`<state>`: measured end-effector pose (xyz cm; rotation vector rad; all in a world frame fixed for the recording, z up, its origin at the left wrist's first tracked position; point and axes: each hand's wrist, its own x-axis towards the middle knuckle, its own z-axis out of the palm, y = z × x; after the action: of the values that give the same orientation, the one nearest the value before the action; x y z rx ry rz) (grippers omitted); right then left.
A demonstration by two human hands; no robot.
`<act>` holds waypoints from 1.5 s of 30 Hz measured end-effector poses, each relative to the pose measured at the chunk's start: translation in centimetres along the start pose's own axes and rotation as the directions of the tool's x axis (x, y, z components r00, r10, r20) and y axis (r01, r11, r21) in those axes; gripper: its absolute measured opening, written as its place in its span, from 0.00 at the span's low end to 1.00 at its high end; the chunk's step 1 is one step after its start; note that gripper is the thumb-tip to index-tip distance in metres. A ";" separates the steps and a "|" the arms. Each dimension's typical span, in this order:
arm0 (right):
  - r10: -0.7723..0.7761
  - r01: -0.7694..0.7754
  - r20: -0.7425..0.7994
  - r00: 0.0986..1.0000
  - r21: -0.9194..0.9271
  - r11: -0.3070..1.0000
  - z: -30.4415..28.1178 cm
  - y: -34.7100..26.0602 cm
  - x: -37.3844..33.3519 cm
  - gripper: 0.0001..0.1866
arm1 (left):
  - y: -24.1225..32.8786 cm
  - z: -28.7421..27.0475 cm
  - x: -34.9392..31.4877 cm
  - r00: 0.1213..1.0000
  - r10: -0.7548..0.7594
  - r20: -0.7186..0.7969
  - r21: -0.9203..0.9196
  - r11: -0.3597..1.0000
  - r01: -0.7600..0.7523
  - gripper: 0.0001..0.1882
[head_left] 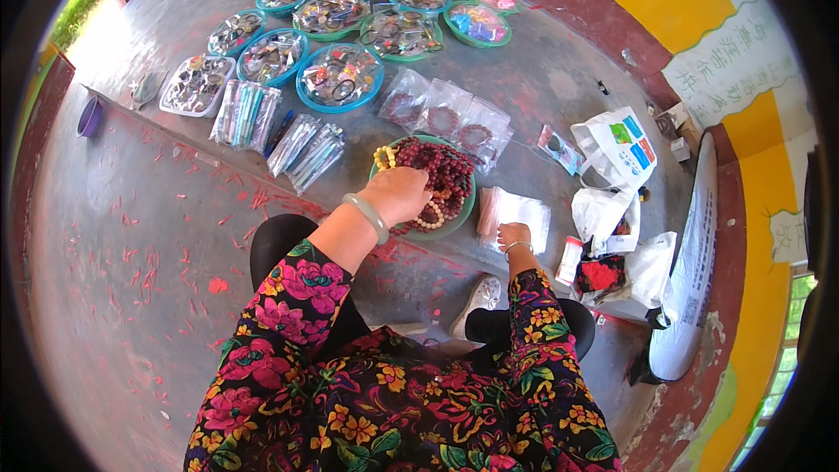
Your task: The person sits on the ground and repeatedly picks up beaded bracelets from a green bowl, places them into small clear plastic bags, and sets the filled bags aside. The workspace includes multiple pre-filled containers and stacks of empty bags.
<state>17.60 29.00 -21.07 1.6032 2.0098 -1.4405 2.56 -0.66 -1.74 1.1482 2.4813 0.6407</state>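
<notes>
My left hand (400, 194), with a pale bangle at its wrist, reaches over a green basin (470, 210) full of beaded bracelets (446, 164). Its curled fingers close on a dark red beaded bracelet in the heap; the fingertips are partly hidden. Most of the beads are dark red, with yellow beads (383, 157) at the far left rim and cream ones (431, 217) on the near side. To the right of the basin, my right hand (514, 234) pinches the near edge of a stack of clear plastic bags (529, 211).
Beyond the basin lie bagged bracelets (476, 134) and bundles of wrapped pens (306, 153). Several basins of packaged small goods (341, 79) stand farther off. At right are white carrier bags (619, 149), a red-and-white container (569, 260) and a long silvery sheet (692, 271) along the wall.
</notes>
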 end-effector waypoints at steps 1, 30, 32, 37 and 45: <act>-0.036 0.033 -0.027 0.999 -0.101 0.994 0.1 -0.1 -0.2 0.14 | -0.1 0.0 0.0 1.000 0.001 -0.003 0.001 1.000 -0.001 0.13; -0.555 0.444 0.255 0.791 0.385 0.809 -2.9 -14.2 -17.9 0.10 | 1.1 0.1 0.4 0.862 0.155 -0.482 -0.343 0.872 -0.349 0.13; -0.567 0.461 0.322 0.758 0.350 0.816 -2.4 -14.7 -19.8 0.11 | 1.2 -0.2 0.6 0.793 0.182 -0.581 -0.297 0.860 -0.415 0.17; -0.689 0.646 0.354 0.633 0.249 0.722 -1.1 -16.3 -20.6 0.09 | 1.6 -2.4 -0.4 0.815 0.170 -0.554 -0.394 0.809 -0.437 0.25; -0.722 0.681 0.354 0.595 0.256 0.686 -0.5 -17.5 -21.5 0.05 | 0.4 -2.9 -0.1 0.925 0.199 -0.324 -0.597 0.715 -0.363 0.10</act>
<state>11.79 16.64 3.06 0.3532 2.4031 -1.9333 1.51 -1.28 0.92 1.2035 1.9522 1.6644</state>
